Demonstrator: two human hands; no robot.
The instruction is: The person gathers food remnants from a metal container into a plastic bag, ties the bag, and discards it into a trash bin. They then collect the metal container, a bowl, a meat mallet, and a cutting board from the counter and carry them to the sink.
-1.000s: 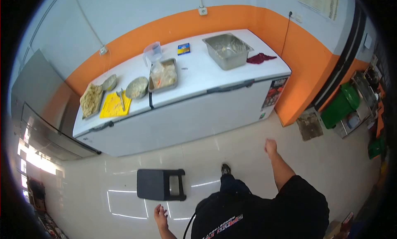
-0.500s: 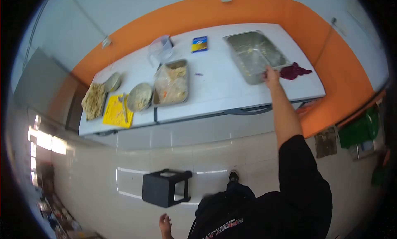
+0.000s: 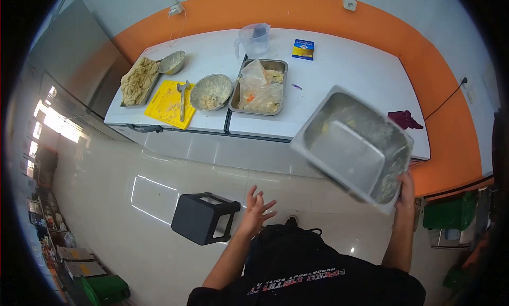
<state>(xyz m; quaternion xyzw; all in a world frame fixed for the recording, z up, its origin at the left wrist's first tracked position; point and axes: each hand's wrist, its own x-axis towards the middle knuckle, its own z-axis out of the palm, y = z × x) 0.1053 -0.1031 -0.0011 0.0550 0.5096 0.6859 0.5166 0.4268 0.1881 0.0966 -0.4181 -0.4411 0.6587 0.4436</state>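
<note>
You have lifted the deep steel rectangular pan [image 3: 352, 147] off the white surface [image 3: 339, 78]; it now hangs tilted in the air, your right hand [image 3: 406, 187] clamped on its near corner. Your left hand [image 3: 257, 208] hovers spread and empty, nearing the pan.

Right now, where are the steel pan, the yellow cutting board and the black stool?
steel pan [image 3: 347, 149]: head view, on its inner bottom.
yellow cutting board [image 3: 165, 105]: head view, on its bare yellow face.
black stool [image 3: 197, 217]: head view, on its seat top.

steel pan [image 3: 350, 147] | deep, smeared inside | tilted, lifted off counter
</note>
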